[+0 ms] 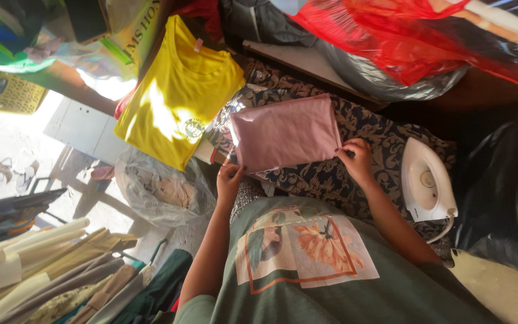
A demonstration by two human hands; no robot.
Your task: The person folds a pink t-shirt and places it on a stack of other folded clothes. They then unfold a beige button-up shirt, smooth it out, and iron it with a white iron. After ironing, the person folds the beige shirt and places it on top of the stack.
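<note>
both hands are on the folded pink cloth (284, 133) right now. left hand (229, 182) has its fingers curled around the near-left corner, pinching the edge, and right hand (358, 161) is pressed on the near-right corner with fingers spread a bit and the tips gripping the fold. so both are closed on the cloth, not open or hovering.

the cloth itself lies flat on a dark flowery ironing pad (355, 180), roughly in the middle of it, already folded into a neat rectangle.

stuff that looks risky from here, imo:

- the white iron (425, 183) sits on the same pad just beside the right forearm. can't tell if it's hot, but an elbow swing that way could bump it, or burn the arm if it's on.
- the cord end hangs off near the pad's edge, so a snag could drag the iron off.
- the left corner of the cloth hangs right at the pad's edge, so a loose grip there could let the fold open up or slide down toward the clear plastic bag (162, 191) below.
- the yellow t-shirt (178, 93) lies touching the pad's far-left side, so sliding the pink cloth that way could rumple both.

pretty crowded spot overall, with red plastic (403, 42) bunched up behind the pad.
</note>
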